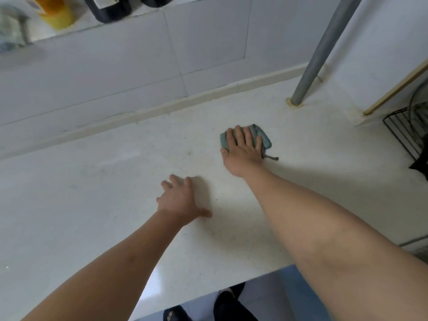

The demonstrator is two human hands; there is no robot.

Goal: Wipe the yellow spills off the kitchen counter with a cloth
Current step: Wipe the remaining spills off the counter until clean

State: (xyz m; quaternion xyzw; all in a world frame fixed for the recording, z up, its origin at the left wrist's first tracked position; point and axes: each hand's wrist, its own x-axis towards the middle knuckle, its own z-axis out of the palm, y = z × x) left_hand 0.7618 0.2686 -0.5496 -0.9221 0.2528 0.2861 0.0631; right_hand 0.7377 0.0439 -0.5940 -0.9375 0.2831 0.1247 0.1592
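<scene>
1. We saw the right hand point(243, 147) lying flat on a folded green cloth point(264, 137), fingers straight and slightly apart, pressing it down on the counter point(92, 181).
2. The cloth sat at about one o'clock from the middle of the counter, with a short loop or string trailing out at its five o'clock corner.
3. The left hand point(179, 198) lay palm down on the bare counter, fingers spread and straight, thumb pointing toward three o'clock; it held nothing.
4. The left hand was at roughly seven o'clock from the cloth, well apart from it.
5. We could make out only faint yellowish smudges on the counter at about nine o'clock from the cloth; they were too pale to trace clearly.
6. A grey pole point(324, 49) met the counter at about one o'clock from the cloth, ringed by a yellowish stain at its base.
7. A black wire rack point(403, 133) stood at three o'clock, at the counter's far right.
8. On a ledge at eleven o'clock stood a yellow container point(58, 12) and a dark bottle point(108, 8), both blurred.
9. Dark shoes point(229, 302) showed at six o'clock, below the counter edge.
</scene>
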